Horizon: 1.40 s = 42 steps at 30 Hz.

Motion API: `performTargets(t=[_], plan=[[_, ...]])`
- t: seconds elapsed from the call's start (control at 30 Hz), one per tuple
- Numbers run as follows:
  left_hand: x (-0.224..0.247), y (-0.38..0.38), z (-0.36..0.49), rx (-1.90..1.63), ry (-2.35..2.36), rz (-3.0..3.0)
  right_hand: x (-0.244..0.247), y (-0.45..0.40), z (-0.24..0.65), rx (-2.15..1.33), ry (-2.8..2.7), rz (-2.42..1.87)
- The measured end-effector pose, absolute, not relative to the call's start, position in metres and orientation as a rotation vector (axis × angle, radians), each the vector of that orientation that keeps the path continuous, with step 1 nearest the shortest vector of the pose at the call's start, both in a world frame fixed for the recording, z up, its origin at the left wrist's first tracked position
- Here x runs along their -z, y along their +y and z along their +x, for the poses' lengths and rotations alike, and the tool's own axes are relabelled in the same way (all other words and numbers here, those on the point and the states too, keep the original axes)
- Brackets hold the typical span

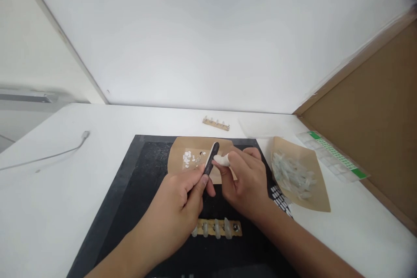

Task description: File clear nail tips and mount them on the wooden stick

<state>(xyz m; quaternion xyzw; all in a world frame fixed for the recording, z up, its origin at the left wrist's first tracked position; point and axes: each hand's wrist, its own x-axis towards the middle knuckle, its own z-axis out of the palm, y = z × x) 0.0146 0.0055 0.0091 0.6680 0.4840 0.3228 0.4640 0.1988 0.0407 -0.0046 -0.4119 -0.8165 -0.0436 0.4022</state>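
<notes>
My left hand grips a black nail file with a pale edge, which points up and away. Close against the file, my right hand has its thumb and index finger pinched together. A white wrap covers that index fingertip. Whatever lies in the pinch, if anything, is too small to make out. Below the hands, a wooden strip carries several translucent nail tips, partly hidden by my left hand. Behind the file lies brown paper with small white pieces on it.
A black mat covers the middle of the white table. To the right are brown paper heaped with clear nail tips and a green-marked clear sheet. Another small strip lies behind. A cable runs at left.
</notes>
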Motion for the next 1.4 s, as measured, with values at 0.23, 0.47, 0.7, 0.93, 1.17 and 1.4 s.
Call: performTargets(t=[0.23,0.47,0.7,0.93,1.17,1.4], plan=[[-0.007,0.007,0.015,-0.813,1.198,1.728,0.002,0.039,0.197,0.102,-2.08,-1.03],[-0.006,0.007,0.015,-0.82,1.204,1.758,0.003,0.039,0.196,0.1,-2.045,-1.053],[-0.008,0.007,0.014,-0.815,1.214,1.744,0.003,0.037,0.195,0.054,-2.103,-1.057],[-0.009,0.009,0.014,-0.819,1.19,1.729,0.001,0.038,0.197,0.036,-2.086,-1.066],[-0.012,0.011,0.012,-0.898,1.244,1.826,0.001,0.045,0.206,-0.157,-1.943,-1.032],[-0.008,0.013,0.009,-0.986,1.312,2.025,0.003,0.042,0.209,-0.538,-1.784,-1.024]])
